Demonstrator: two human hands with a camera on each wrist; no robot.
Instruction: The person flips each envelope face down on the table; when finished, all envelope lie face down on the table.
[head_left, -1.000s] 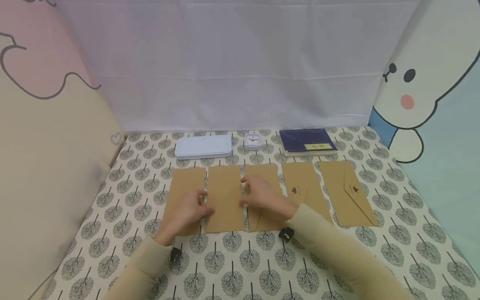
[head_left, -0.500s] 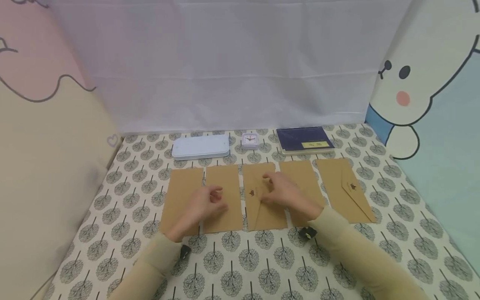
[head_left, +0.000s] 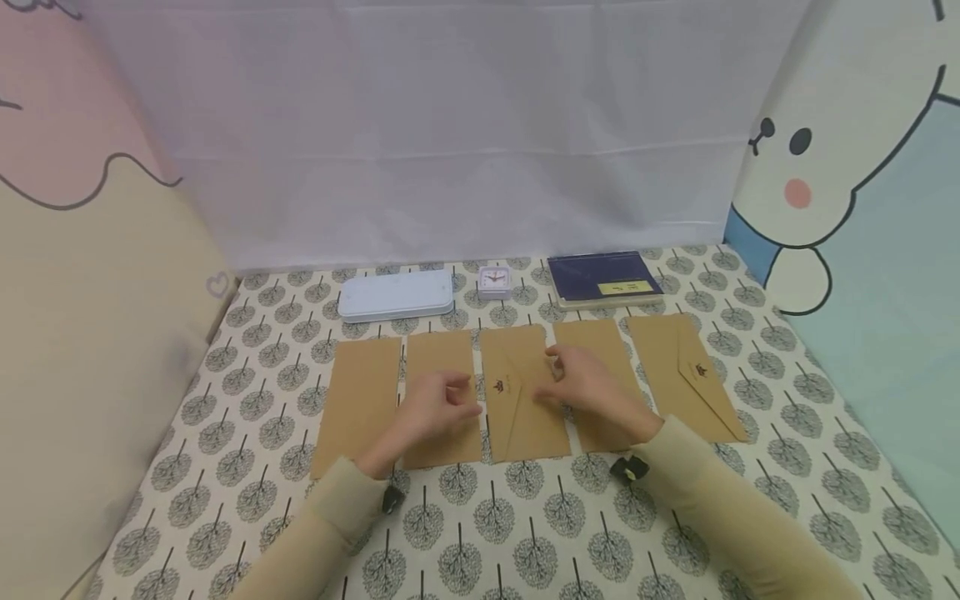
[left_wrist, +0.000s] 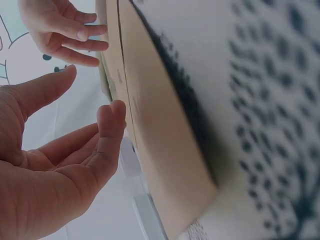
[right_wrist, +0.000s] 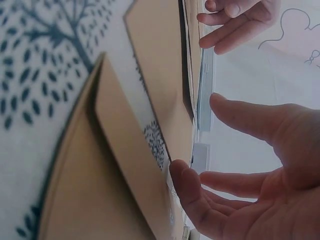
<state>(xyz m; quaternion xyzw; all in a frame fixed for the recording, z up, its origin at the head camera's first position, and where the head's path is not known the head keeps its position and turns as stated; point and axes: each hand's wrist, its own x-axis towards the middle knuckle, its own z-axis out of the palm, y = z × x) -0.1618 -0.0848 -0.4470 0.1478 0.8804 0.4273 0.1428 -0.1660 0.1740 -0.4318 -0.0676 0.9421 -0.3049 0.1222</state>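
Observation:
Several brown paper envelopes lie in a row. My left hand (head_left: 433, 407) hovers over the second envelope from the left (head_left: 438, 354), fingers bent loosely, thumb apart from them and nothing between. My right hand (head_left: 592, 390) is above the fourth envelope (head_left: 592, 337), its fingertips over the right side of the middle envelope (head_left: 517, 425). That middle one shows a pointed flap with a small dark crown print. In the left wrist view, a gap separates the left thumb (left_wrist: 50, 90) and fingers. The right wrist view likewise shows the right hand (right_wrist: 255, 170) holding nothing.
At the far left lies another envelope (head_left: 360, 392); the rightmost envelope (head_left: 682, 375) shows its flap and crown. Behind the row stand a pale blue case (head_left: 396, 294), a small white clock (head_left: 494, 283) and a dark blue book (head_left: 603, 279). A tree-print cloth (head_left: 247, 450) covers the table.
Both hands have shifted rightward along the row, the left onto the second envelope, the right from the middle envelope to the fourth. The middle envelope's crown has come into sight. The head view has shifted slightly.

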